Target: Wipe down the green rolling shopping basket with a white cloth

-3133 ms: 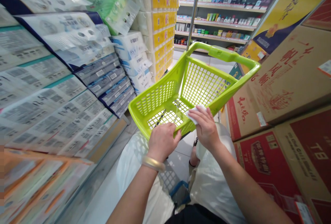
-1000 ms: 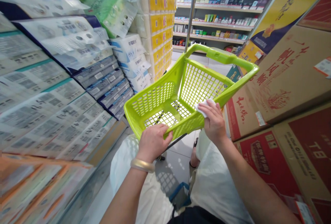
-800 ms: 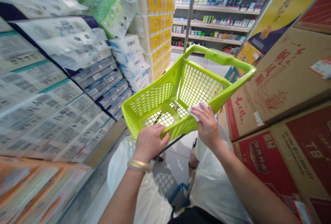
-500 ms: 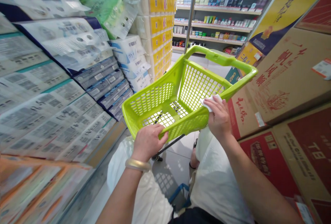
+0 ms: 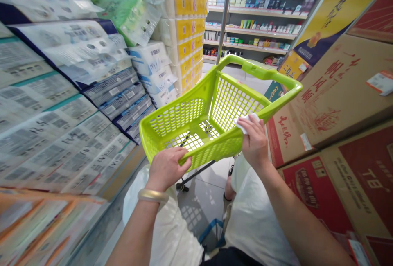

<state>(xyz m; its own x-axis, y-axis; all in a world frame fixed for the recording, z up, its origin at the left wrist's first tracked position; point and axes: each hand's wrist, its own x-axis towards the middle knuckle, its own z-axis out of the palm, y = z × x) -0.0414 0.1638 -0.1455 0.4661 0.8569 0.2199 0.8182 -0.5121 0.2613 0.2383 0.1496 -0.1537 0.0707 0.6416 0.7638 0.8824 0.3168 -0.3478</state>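
Observation:
A lime-green shopping cart (image 5: 196, 129) with a lattice basket stands tilted across the view in front of my knees. My left hand (image 5: 167, 167) is closed over the basket's near rim, toward its left end, and wears a gold-coloured bangle (image 5: 152, 195) at the wrist. Under the fingers of my right hand (image 5: 254, 139) is a folded white cloth or tissue (image 5: 245, 123), pressed on the rim close to where the handle (image 5: 270, 73) rises. Inside the basket only the lattice floor shows.
Stacked packs of tissue paper (image 5: 58, 114) line the left side, with yellow-and-white packs (image 5: 187, 28) behind. Cardboard cartons (image 5: 346, 86) rise close on the right. Shelves of bottles and boxes (image 5: 260, 12) stand at the back. A blue frame (image 5: 211, 229) lies between my legs.
Both hands and the cart have shifted slightly left in the view. My left hand still grips the rim, and the white cloth stays under my right hand.

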